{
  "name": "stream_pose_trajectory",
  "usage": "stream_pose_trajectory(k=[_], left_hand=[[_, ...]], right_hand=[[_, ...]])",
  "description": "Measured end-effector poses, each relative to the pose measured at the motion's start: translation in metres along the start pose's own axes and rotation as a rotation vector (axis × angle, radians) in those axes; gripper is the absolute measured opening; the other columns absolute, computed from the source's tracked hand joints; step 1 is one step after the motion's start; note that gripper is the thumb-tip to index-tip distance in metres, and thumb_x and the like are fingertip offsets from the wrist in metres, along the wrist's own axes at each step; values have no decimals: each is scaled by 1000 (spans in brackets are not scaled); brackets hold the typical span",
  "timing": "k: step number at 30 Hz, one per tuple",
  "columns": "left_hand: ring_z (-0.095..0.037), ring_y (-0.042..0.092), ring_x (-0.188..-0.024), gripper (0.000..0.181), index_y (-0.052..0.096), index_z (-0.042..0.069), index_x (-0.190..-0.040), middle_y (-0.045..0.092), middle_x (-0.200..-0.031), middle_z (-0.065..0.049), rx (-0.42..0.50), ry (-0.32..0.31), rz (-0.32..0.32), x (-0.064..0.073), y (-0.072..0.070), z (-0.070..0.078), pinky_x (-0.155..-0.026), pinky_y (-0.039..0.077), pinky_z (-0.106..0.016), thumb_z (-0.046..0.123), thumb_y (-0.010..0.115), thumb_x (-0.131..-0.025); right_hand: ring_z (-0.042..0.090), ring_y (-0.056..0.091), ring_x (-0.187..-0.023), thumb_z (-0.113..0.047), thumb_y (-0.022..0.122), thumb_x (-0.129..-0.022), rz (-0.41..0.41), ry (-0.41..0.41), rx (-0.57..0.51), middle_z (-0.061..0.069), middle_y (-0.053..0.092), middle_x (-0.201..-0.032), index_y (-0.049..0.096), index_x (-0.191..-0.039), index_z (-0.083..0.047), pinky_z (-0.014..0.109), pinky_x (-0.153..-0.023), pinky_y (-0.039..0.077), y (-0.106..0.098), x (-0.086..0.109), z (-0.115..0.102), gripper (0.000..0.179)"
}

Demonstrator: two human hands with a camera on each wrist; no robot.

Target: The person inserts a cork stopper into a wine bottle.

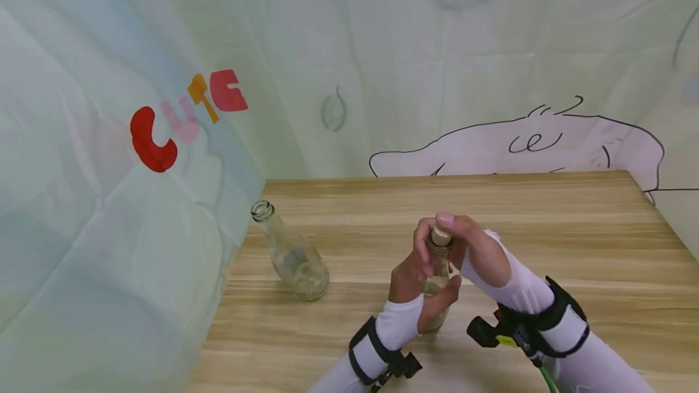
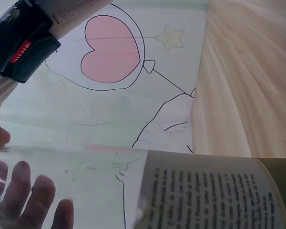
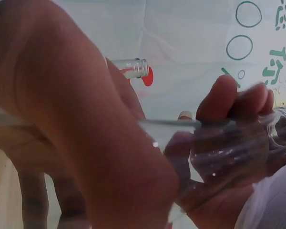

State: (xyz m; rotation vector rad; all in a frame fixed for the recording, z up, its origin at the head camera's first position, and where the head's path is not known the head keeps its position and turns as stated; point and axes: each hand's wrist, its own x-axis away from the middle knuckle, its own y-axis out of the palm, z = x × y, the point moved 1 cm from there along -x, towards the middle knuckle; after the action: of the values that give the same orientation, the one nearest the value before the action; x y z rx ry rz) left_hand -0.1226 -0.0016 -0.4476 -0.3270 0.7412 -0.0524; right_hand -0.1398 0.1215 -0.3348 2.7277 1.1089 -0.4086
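Note:
My left hand [image 1: 408, 278] wraps round a clear glass bottle [image 1: 435, 267], thumb low on its near side and fingers higher up. A pale tan cork [image 1: 441, 236] sits at the bottle's mouth. Over the top, my right hand [image 1: 483, 250] pinches the cork, its thumb lying at the upper edge. Printed text covers a label [image 2: 209, 195] on the glass in the left wrist view. In the right wrist view, my right hand blocks much of the scene, and the bottle's glass [image 3: 224, 152] shows curled fingers through it.
A second clear glass bottle [image 1: 297, 259], uncorked, appears tilted to the left on the wooden table [image 1: 573, 241]. Printed cloth [image 1: 306, 65] hangs along the table's left side and back, with coloured letters on the left part.

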Motion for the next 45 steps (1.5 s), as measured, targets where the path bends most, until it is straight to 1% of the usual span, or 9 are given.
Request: stream_pose_trajectory(k=[5, 10, 14, 16, 23, 29, 36, 42, 45], left_hand=[[-5, 59, -80, 33, 62, 6, -102, 66, -90, -3, 39, 16, 18, 1, 2, -2, -68, 50, -17, 10, 78, -74], [-5, 59, -80, 32, 62, 8, -102, 66, -90, -2, 56, 22, 19, 2, 2, -2, -69, 50, -17, 11, 77, -73], [-5, 59, -79, 32, 61, 9, -101, 65, -88, -2, 46, 41, 25, 3, 2, -3, -67, 50, -18, 11, 76, -73], [-5, 59, -79, 32, 61, 9, -101, 64, -88, -1, 33, 48, 29, 4, 3, -4, -67, 50, -18, 11, 76, -73], [-6, 59, -81, 34, 61, 8, -101, 65, -89, -2, 25, 10, 32, 3, 2, -4, -67, 51, -21, 11, 77, -72], [-6, 59, -82, 35, 61, 8, -103, 65, -91, -2, 31, -14, 20, 3, 1, -4, -68, 52, -23, 11, 77, -72], [-6, 59, -83, 35, 61, 9, -103, 65, -92, -2, 35, -14, 17, 3, 2, -3, -70, 51, -20, 10, 78, -71], [-6, 59, -82, 36, 62, 8, -103, 65, -91, -2, 46, -15, 19, 3, 2, -2, -70, 50, -18, 8, 77, -71], [-7, 60, -81, 36, 61, 8, -103, 66, -91, -3, 26, -16, 15, 2, 2, -1, -70, 51, -19, 9, 77, -71]], right_hand=[[25, 49, -54, -26, 22, -101, 7, -27, 9, 11, 46, -62, 49, -75, -4, 43, -51, 45, 2, -1, 5, 43], [23, 45, -52, -29, 23, -102, -18, -85, 32, 10, 43, -62, 47, -76, -7, 37, -46, 42, 2, -1, 8, 41], [24, 43, -52, -34, 25, -103, -40, -118, 26, 10, 42, -62, 47, -78, -7, 38, -45, 41, 1, -2, 11, 43], [24, 43, -52, -34, 25, -103, -41, -121, 22, 10, 42, -63, 47, -78, -7, 38, -45, 40, 1, -2, 12, 43], [22, 43, -52, -29, 27, -102, -31, -123, 24, 9, 43, -64, 47, -78, -7, 36, -45, 40, 1, -3, 11, 38], [22, 42, -52, -30, 27, -103, -27, -136, 28, 8, 42, -63, 47, -78, -8, 36, -44, 40, 1, -4, 13, 39], [21, 41, -51, -29, 28, -103, -23, -146, 31, 8, 41, -63, 47, -78, -8, 39, -43, 37, 1, -4, 14, 38], [23, 42, -52, -24, 24, -101, -4, -140, 41, 11, 41, -63, 48, -79, -6, 36, -45, 41, 3, -2, 12, 36], [23, 46, -54, -23, 23, -101, 12, -123, 32, 11, 47, -64, 52, -81, -5, 37, -48, 45, 2, -1, 12, 39]])
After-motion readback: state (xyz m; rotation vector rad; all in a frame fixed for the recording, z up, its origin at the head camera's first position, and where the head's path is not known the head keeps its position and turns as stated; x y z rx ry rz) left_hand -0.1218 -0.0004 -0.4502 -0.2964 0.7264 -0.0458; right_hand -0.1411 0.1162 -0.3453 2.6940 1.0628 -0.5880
